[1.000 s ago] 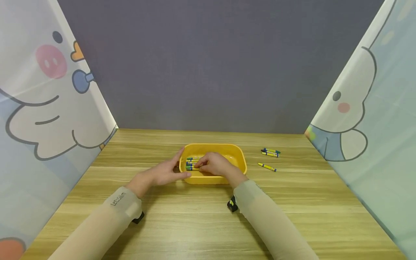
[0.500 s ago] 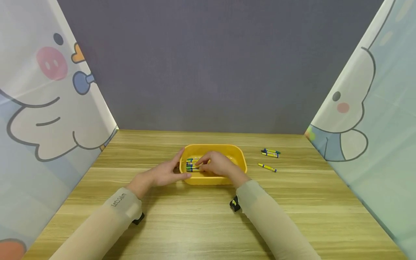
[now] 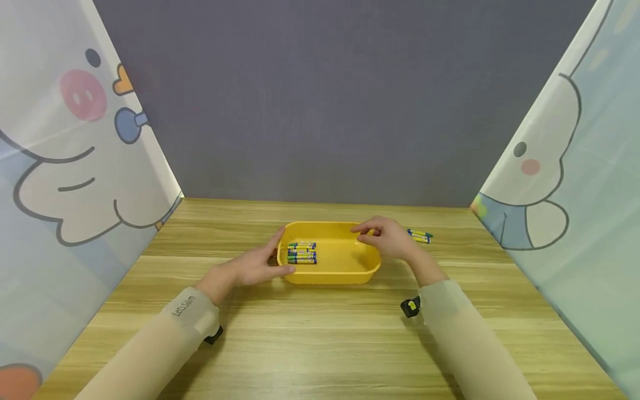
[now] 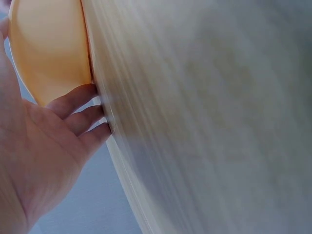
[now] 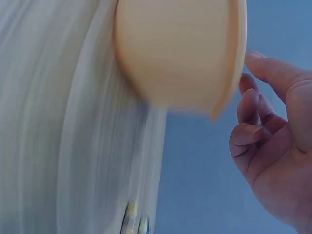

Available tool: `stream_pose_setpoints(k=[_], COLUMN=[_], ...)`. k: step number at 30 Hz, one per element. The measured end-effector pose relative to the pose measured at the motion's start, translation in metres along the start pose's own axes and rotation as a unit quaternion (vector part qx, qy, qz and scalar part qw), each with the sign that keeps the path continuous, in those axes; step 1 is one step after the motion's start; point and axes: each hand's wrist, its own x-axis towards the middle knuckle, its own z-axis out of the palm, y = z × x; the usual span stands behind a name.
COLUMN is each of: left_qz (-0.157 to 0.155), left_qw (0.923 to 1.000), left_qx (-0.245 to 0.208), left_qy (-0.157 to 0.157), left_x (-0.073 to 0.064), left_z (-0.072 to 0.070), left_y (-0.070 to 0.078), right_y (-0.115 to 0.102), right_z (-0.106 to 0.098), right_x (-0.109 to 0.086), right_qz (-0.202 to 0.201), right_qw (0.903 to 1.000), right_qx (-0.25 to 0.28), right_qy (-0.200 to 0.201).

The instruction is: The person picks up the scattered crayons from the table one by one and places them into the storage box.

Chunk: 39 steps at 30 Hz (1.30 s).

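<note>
A yellow plastic basket [image 3: 330,279] stands on the table, with several crayons [image 3: 302,254] lying side by side at its left end. My left hand [image 3: 250,268] spans that end from outside, its thumb on the front rim and its fingers extended along the wall. In the left wrist view the fingers [image 4: 78,97] reach beside the basket's side. Above the basket's right rim is my right hand [image 3: 387,238], fingers loosely bent and thumb apart from them, nothing visible between. The right wrist view shows the hand [image 5: 278,131] beside the basket wall [image 5: 180,53].
More crayons [image 3: 420,236] lie on the table to the right, partly behind the right hand. The wooden table [image 3: 310,333] meets a dark grey panel [image 3: 325,111] at the back. Cartoon-printed cloths [image 3: 55,166] hang at both sides.
My right hand has left the crayons, lifted out of the basket and moved right to its right rim. It now covers the lone yellow crayon's spot. The left hand has stayed put.
</note>
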Motion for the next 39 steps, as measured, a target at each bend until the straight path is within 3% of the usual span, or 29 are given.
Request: stream_pose_setpoints(k=[7, 17, 32, 39], left_qz=[-0.003, -0.005, -0.007, -0.011], left_qw=[1.0000, 0.9999, 0.9999, 0.9999], left_qx=[-0.002, -0.005, -0.004, 0.003], left_qy=[-0.003, -0.008, -0.007, -0.003], left_x=[-0.001, -0.002, -0.003, -0.002], left_z=[0.000, 0.000, -0.001, -0.001], left_y=[0.001, 0.002, 0.004, 0.004], right_y=[0.049, 0.097, 0.116, 0.104], right_z=[-0.031, -0.053, -0.060, -0.058], right_x=[-0.031, -0.059, -0.069, -0.062], right_qz=[0.030, 0.051, 0.084, 0.073], right_qw=[0.9994, 0.9947, 0.9909, 0.9946], right_qx=[-0.014, -0.052, -0.069, -0.062], right_qy=[0.011, -0.072, -0.078, -0.041])
